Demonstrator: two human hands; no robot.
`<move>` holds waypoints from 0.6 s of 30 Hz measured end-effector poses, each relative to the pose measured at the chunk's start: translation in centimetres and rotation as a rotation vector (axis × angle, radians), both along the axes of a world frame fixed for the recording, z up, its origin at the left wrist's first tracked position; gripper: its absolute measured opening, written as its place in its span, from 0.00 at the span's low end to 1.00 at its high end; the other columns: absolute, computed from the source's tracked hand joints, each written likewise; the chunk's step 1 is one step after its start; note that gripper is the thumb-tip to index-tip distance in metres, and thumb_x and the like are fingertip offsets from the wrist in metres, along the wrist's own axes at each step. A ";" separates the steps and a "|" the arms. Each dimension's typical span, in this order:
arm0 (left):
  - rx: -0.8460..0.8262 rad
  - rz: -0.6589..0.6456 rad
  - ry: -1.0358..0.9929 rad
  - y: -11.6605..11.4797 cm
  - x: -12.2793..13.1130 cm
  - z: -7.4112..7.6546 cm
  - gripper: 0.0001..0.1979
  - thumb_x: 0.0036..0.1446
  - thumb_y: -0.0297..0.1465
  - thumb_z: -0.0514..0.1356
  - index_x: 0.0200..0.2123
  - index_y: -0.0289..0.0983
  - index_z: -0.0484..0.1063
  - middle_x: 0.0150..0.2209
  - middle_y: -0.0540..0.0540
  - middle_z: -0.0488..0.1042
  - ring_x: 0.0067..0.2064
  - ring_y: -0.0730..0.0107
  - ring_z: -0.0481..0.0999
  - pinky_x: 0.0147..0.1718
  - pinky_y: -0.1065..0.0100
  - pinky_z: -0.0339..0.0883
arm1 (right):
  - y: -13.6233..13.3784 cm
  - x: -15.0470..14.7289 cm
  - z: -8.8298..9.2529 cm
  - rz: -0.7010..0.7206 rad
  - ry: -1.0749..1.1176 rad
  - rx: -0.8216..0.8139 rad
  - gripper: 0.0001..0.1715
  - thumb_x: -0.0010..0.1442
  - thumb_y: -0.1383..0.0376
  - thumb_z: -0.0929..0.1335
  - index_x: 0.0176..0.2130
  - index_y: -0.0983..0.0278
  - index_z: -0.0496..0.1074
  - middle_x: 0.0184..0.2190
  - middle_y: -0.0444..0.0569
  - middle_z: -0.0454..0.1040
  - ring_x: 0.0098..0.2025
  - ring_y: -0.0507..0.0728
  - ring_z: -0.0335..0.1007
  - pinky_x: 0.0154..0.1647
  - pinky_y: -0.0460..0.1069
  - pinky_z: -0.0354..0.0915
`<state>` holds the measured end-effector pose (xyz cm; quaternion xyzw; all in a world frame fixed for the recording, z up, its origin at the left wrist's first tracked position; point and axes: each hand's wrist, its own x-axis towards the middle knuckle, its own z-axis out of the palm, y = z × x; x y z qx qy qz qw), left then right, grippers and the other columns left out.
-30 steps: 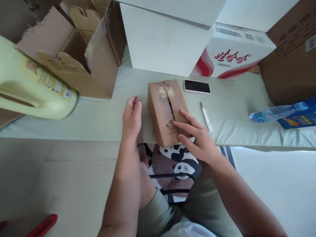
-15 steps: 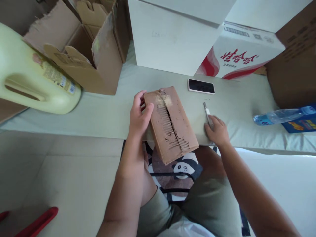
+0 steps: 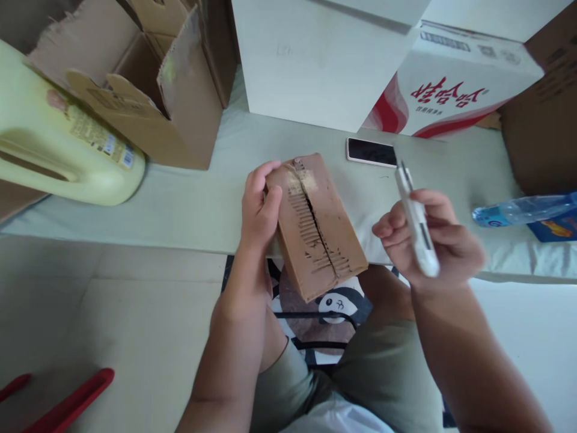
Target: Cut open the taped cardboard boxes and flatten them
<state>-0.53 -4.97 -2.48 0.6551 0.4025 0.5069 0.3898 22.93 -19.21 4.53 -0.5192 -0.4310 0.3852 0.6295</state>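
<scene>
Right hand (image 3: 451, 246) raised cutter (image 3: 413, 216), seemingly between fingers (image 3: 388, 227); left hand (image 3: 256, 213) holds box (image 3: 322, 234).

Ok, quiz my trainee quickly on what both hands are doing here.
1. True or false: the right hand holds the cutter off the table.
2. The left hand grips the box by: A its left edge, B its right edge, C its near end.
3. What dark flat thing lies on the table behind the box?
Key: 1 true; 2 A; 3 the phone.
</scene>
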 end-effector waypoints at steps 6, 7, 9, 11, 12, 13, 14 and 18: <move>0.031 -0.016 -0.025 -0.3 -0.1 0.6 0.20 0.68 0.47 0.56 0.54 0.43 0.75 0.56 0.41 0.78 0.60 0.53 0.75 0.64 0.53 0.69 | 3.0 -2.7 2.1 0.016 -0.099 0.098 0.19 0.57 0.48 0.74 0.42 0.51 0.67 0.23 0.37 0.60 0.23 0.54 0.62 0.27 0.51 0.67; 0.039 -0.016 -0.023 -0.4 -0.1 0.6 0.19 0.68 0.47 0.56 0.53 0.43 0.75 0.56 0.41 0.78 0.60 0.53 0.76 0.64 0.53 0.69 | 3.1 -3.3 2.1 0.030 -0.136 0.099 0.20 0.59 0.46 0.73 0.41 0.53 0.65 0.22 0.37 0.59 0.21 0.53 0.60 0.24 0.49 0.63; 0.054 -0.013 -0.008 -0.3 0.0 0.6 0.19 0.68 0.47 0.56 0.52 0.44 0.75 0.56 0.41 0.79 0.60 0.53 0.76 0.64 0.52 0.69 | 3.1 -4.6 1.9 0.039 -0.240 0.056 0.21 0.64 0.42 0.69 0.40 0.54 0.65 0.22 0.38 0.61 0.20 0.52 0.60 0.20 0.48 0.59; 0.064 -0.005 0.001 -0.3 0.1 0.6 0.18 0.68 0.47 0.56 0.52 0.44 0.76 0.55 0.42 0.79 0.60 0.53 0.75 0.64 0.52 0.69 | 3.0 -5.7 1.8 0.042 -0.343 -0.005 0.20 0.68 0.43 0.67 0.45 0.54 0.67 0.24 0.40 0.67 0.21 0.53 0.63 0.20 0.48 0.61; 0.066 -0.003 0.000 -0.3 0.1 0.6 0.18 0.69 0.47 0.56 0.52 0.44 0.76 0.55 0.42 0.79 0.61 0.53 0.75 0.65 0.52 0.69 | 2.9 -6.1 1.8 0.053 -0.377 -0.027 0.19 0.69 0.44 0.66 0.48 0.54 0.67 0.26 0.41 0.70 0.22 0.53 0.66 0.21 0.49 0.63; 0.066 -0.002 -0.002 -0.3 0.1 0.6 0.18 0.69 0.47 0.55 0.52 0.44 0.76 0.55 0.42 0.79 0.61 0.53 0.75 0.65 0.51 0.69 | 2.9 -6.3 1.8 0.068 -0.408 -0.041 0.20 0.69 0.45 0.67 0.50 0.54 0.66 0.28 0.41 0.73 0.24 0.53 0.69 0.22 0.49 0.65; 0.062 -0.004 -0.006 -0.3 0.1 0.6 0.18 0.69 0.47 0.55 0.52 0.45 0.76 0.55 0.42 0.79 0.60 0.53 0.75 0.65 0.51 0.69 | 2.9 -6.5 1.7 0.081 -0.440 -0.049 0.20 0.69 0.46 0.67 0.52 0.55 0.67 0.29 0.42 0.75 0.25 0.54 0.71 0.23 0.49 0.67; 0.047 -0.017 -0.003 -0.5 0.1 0.8 0.16 0.69 0.46 0.55 0.51 0.45 0.75 0.55 0.43 0.79 0.61 0.53 0.75 0.65 0.51 0.68 | 3.0 -6.8 2.0 0.102 -0.669 -0.071 0.14 0.70 0.54 0.67 0.51 0.57 0.69 0.32 0.44 0.79 0.29 0.55 0.75 0.30 0.50 0.71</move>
